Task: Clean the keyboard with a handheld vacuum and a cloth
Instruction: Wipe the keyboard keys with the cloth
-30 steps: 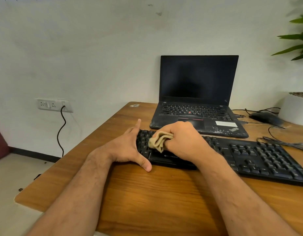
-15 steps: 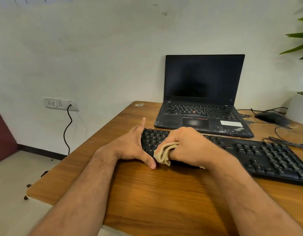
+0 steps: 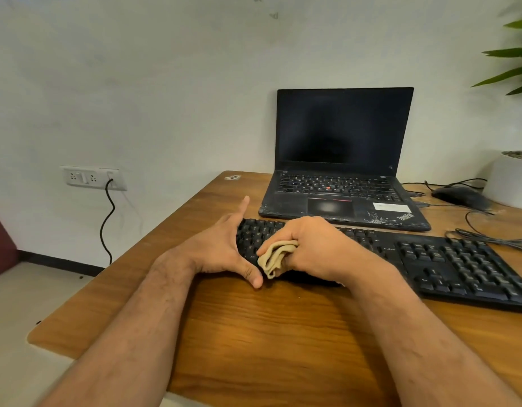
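Two hands work the keyboard's left end, at 12 o'clock on the desk. Left hand, fingers straight, braces the keyboard's end, apparently to stop sliding. Right hand grips the bunched cloth, pressing it onto the keys.

Right hand presses a bunched cloth onto the keyboard; left hand braces its end.

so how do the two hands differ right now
The left hand is open, fingers straight, braced against the keyboard's left end; the right hand is curled around a tan cloth, pressing it on the keys. Both touch the same keyboard.
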